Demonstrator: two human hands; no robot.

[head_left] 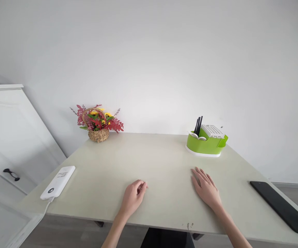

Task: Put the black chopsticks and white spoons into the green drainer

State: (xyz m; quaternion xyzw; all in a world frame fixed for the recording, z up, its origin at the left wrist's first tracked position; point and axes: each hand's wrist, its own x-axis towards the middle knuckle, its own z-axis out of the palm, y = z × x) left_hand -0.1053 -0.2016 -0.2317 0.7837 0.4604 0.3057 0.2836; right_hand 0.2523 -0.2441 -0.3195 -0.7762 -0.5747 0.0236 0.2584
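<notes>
My left hand (134,196) rests on its side on the pale tabletop (149,162), its fingers loosely curled in toward the thumb, and I see nothing held in them. To the right, my right hand (205,186) lies palm down with fingers stretched out and holds nothing. Beyond it stands a green and white utensil caddy (203,146). Black chopsticks (198,125) poke up at its left side, beside white spoons (198,137). Neither hand touches the caddy.
At the back left sits a wicker basket (98,135) of red and yellow flowers. A white power bank (58,182) with a cable lies near the left edge, close to a white cabinet (17,131). Along the right edge lies a long black flat object (280,205).
</notes>
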